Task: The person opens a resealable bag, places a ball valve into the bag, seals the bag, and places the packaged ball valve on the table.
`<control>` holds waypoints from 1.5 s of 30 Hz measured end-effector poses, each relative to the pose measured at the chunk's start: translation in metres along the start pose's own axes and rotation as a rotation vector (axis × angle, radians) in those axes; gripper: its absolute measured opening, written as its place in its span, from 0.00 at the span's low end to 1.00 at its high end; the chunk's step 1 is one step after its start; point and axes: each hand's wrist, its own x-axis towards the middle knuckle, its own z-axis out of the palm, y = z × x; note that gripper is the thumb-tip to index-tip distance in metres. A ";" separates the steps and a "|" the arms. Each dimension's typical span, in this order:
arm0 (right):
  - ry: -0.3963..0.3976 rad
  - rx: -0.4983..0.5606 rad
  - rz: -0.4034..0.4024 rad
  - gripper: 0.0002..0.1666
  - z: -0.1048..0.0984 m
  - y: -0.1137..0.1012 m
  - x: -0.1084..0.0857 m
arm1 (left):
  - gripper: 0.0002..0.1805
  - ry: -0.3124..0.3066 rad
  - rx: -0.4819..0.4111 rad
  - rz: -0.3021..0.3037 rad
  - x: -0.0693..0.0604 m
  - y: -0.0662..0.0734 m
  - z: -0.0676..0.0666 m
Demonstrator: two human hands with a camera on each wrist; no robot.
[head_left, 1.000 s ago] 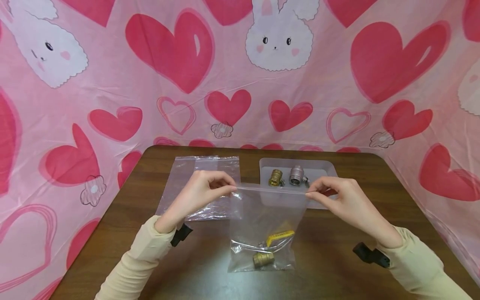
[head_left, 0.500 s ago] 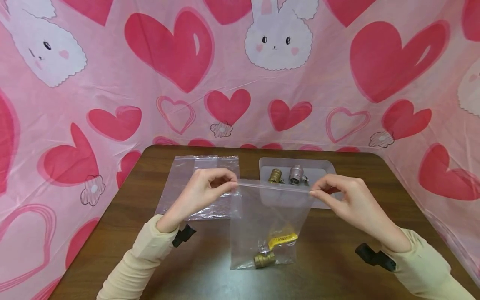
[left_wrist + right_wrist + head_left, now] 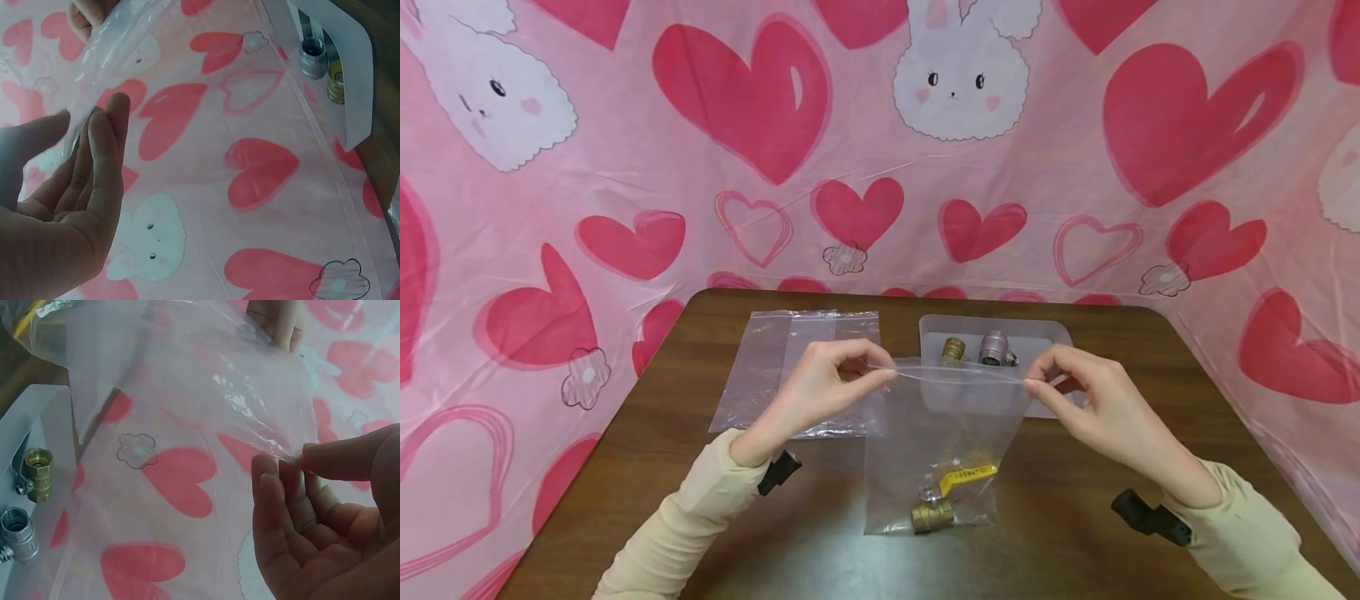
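Observation:
A clear zip bag (image 3: 951,425) hangs upright by its top edge between the two hands. Inside at its bottom lies a brass valve (image 3: 932,516) with a yellow lever (image 3: 967,476). The left hand (image 3: 827,387) pinches the bag's top edge near its left corner between thumb and fingers. At the right corner the right hand (image 3: 1093,400) pinches the same edge. In the right wrist view the right hand (image 3: 325,519) has thumb and fingertips together on the bag's corner (image 3: 275,440). The left wrist view shows the left hand (image 3: 75,187) at the bag's film (image 3: 112,44).
Behind the held bag stands a translucent tray (image 3: 1052,331) holding a brass fitting (image 3: 953,348) and a silver one (image 3: 993,347). Flat clear bags (image 3: 760,358) lie on the wooden table (image 3: 655,467) at the left. A pink heart-patterned cloth (image 3: 865,125) surrounds the table.
The left hand has shifted to the right along the bag's top, and the right hand slightly right. The valve's lever shows more plainly, and the fold across the bag's lower part has smoothed out.

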 end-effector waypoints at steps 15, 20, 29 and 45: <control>0.027 -0.019 -0.084 0.20 0.000 0.000 -0.002 | 0.02 0.046 -0.040 0.029 0.002 0.005 0.005; 0.029 -0.018 -0.082 0.20 0.000 -0.002 -0.002 | 0.02 0.026 -0.036 0.027 0.002 0.007 0.006; 0.040 -0.011 -0.074 0.20 0.000 -0.004 -0.004 | 0.05 0.026 -0.061 -0.002 0.003 0.008 0.009; 0.016 0.082 -0.034 0.18 0.001 -0.005 -0.005 | 0.02 0.011 -0.100 0.048 0.007 0.010 0.014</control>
